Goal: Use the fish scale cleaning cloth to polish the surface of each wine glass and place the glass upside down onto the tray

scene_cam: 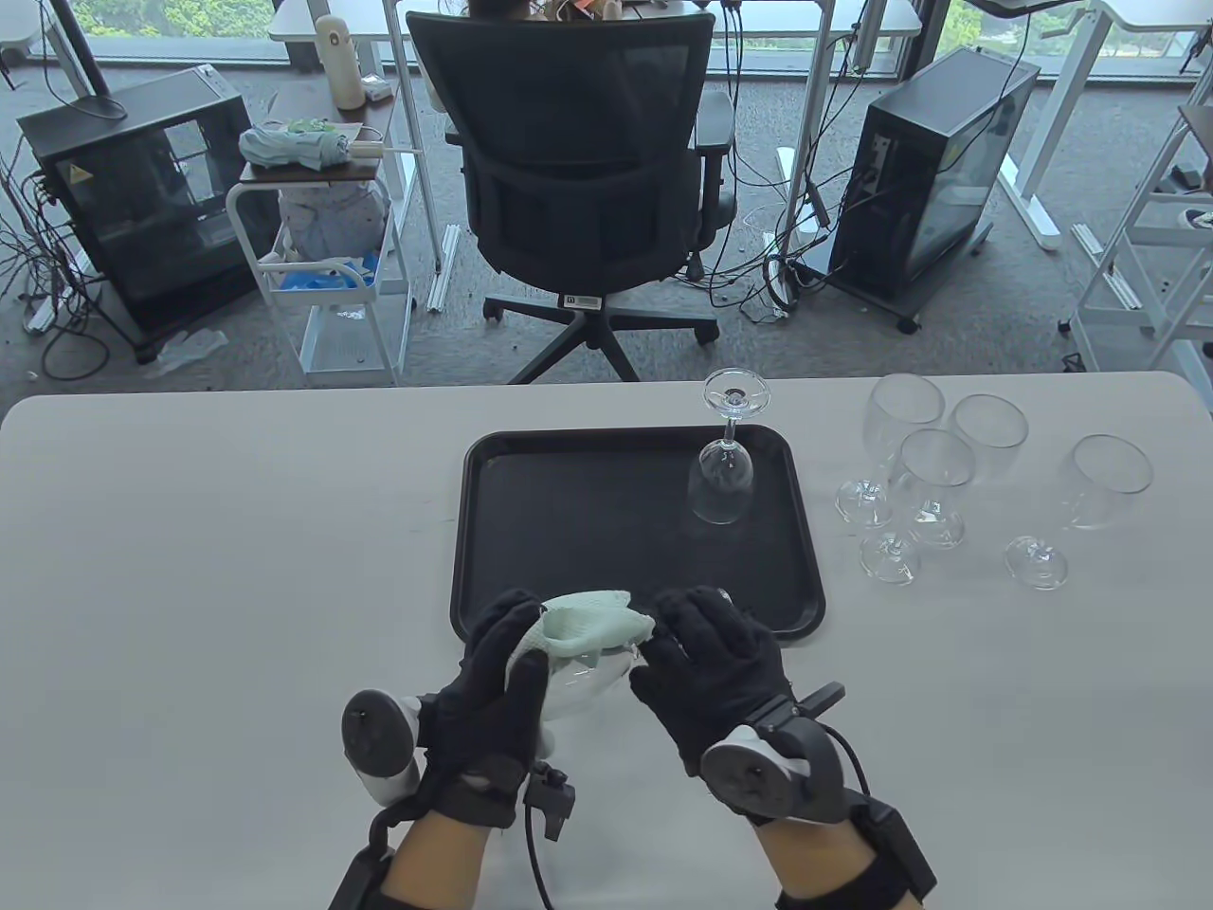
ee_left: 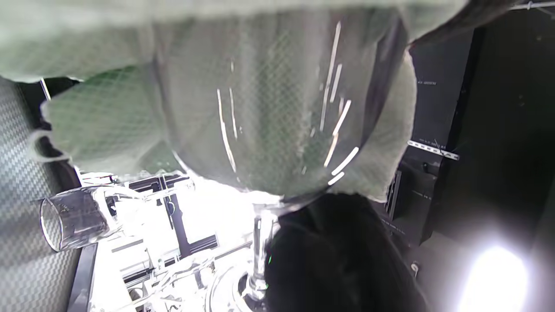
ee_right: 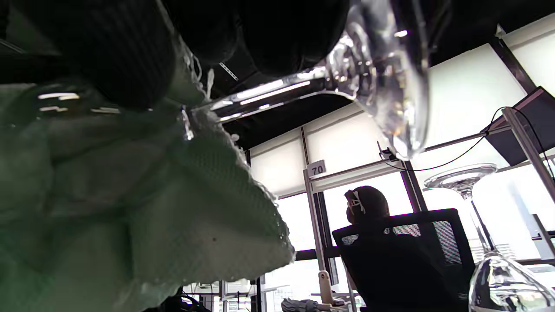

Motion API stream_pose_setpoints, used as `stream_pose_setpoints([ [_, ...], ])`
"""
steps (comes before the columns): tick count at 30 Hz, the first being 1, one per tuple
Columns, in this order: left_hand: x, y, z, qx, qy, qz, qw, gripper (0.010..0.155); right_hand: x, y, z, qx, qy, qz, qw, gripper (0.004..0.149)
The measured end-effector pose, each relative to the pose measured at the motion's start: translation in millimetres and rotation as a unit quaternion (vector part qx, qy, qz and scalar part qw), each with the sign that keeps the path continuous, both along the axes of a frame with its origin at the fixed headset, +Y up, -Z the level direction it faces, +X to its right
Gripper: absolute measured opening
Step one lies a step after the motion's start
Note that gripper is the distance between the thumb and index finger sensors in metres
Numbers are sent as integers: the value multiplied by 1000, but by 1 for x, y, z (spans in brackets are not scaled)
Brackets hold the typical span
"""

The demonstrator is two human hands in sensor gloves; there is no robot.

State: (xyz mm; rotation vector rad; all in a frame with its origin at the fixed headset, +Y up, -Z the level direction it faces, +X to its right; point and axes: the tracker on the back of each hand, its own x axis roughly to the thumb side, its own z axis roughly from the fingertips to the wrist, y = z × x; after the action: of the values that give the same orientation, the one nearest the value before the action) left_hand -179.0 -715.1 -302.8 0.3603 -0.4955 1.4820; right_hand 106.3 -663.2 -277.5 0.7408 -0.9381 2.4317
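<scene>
Nearest you, just above the front edge of the pale bench (scene_cam: 190, 569), your two gloved hands meet around one wine glass (scene_cam: 578, 681). Your left hand (scene_cam: 497, 701) is curled around the bowl of that glass through a pale green fish scale cloth (scene_cam: 592, 621), which wraps over the top of the bowl and bunches between your hands. Your right hand (scene_cam: 711, 664) is curled at the other end of the glass; in the right wrist view its dark fingers (ee_right: 277, 30) are closed on the stem where it meets the foot (ee_right: 390, 82). The glass lies roughly on its side between your hands, held up off the bench. The left wrist view looks straight at the clear bowl with the green cloth (ee_left: 108, 117) behind it. Just beyond your hands sits a black tray (scene_cam: 569, 531), its near rim close to your fingertips. Toward the tray's far right corner one finished glass (scene_cam: 722, 474) stands upside down, rim on the tray and foot in the air. To the right of the tray, on the bare bench, four more glasses (scene_cam: 948, 474) stand upright in a loose group, three close together and one farther right. Past the far edge of the bench is a black office chair (scene_cam: 578, 171) on grey carpet, with a seated person partly visible behind it.
</scene>
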Motion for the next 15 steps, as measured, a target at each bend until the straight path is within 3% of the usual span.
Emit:
stream_pose_setpoints([
  [2, -2, 0, -1, -1, -6, 6, 1000, 56, 24, -2, -6, -21, 44, -105, 993, 82],
  [5, 0, -1, -2, -11, -36, 33, 999, 57, 54, -13, -25, -131, 116, -234, 956, 90],
  [6, 2, -2, -2, -18, -42, 41, 998, 56, 58, -20, -31, -157, 157, -261, 940, 92],
  [9, 8, -2, 1, -40, -58, 38, 997, 57, 53, -30, -41, -198, 199, -252, 926, 91],
  [11, 7, -1, 2, -39, -32, 35, 998, 57, 51, -35, -43, -200, 183, -280, 921, 80],
  [13, 7, 0, 1, -13, -61, 18, 998, 60, 46, -42, -43, -241, 193, -344, 886, 76],
  [15, 8, 1, 1, 15, -69, -16, 997, 64, 45, -46, -43, -303, 161, -374, 862, 78],
])
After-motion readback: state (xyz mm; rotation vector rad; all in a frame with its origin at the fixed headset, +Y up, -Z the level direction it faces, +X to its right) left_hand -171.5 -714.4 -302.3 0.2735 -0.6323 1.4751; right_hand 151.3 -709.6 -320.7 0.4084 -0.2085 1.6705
